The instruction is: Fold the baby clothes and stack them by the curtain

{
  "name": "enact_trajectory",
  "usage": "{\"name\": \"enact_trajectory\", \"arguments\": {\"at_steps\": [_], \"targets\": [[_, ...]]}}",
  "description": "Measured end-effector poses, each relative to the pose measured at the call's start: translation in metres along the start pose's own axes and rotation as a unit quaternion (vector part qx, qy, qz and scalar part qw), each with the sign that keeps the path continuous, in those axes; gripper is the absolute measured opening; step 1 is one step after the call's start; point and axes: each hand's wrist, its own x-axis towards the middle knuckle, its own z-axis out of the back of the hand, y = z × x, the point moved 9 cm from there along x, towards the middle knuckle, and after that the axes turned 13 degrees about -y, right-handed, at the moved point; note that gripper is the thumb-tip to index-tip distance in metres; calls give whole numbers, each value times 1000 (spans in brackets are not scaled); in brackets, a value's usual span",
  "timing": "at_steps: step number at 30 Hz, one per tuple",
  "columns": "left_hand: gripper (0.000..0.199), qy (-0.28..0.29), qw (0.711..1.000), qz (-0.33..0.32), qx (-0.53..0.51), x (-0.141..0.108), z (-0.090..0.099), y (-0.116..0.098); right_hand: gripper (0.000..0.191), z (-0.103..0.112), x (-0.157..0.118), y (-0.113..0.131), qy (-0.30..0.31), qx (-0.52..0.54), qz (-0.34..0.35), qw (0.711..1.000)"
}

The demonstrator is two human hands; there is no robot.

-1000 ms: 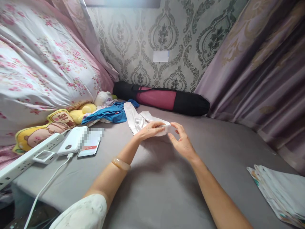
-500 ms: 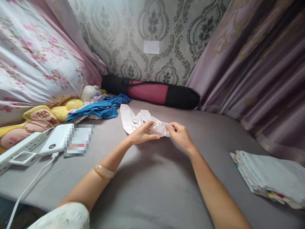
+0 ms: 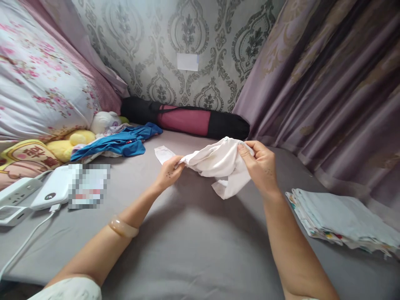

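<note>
Stretched between both hands is a small white garment, raised a little above the grey bed sheet. My left hand pinches its left edge, where the cloth is bunched. On the other side, my right hand grips the upper right edge between thumb and fingers. One narrow end, a sleeve or a leg, trails behind my left hand; another hangs down below, near my right hand. A small round spot, perhaps a snap, shows at the top edge. Whether it is a top or trousers I cannot tell.
Folded pale clothes lie in a stack at right. A blue garment is heaped by plush toys at left. Nearer are a power bank, its cable and a power strip. A black and red roll bag lies against the wall.
My hands have moved apart, and the white garment, earlier bunched low between them, is now lifted and spread. My right hand has gone right and up. The view has turned slightly right.
</note>
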Motion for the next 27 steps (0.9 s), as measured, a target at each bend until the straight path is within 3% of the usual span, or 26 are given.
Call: {"name": "enact_trajectory", "arguments": {"at_steps": [6, 13, 15, 17, 22, 27], "targets": [[33, 27, 995, 36, -92, 6, 10, -12, 35, 14, 6, -20, 40, -45, -5, 998], [29, 57, 994, 39, -86, 12, 17, -17, 18, -2, -9, -46, 164, -161, -12, 973], [29, 44, 997, 17, -64, 15, 19, -19, 12, -6, -12, -49, 176, -184, -8, 967], [29, 35, 998, 1, -43, 18, 20, -22, 19, -10, -14, -52, 190, -194, -4, 962], [35, 59, 996, 68, -21, 21, 11, -16, 26, -12, -11, -57, 193, -233, 15, 953], [41, 113, 990, 74, -31, 31, 3, -21, 30, -11, -5, -56, 200, -221, 18, 954]]}}
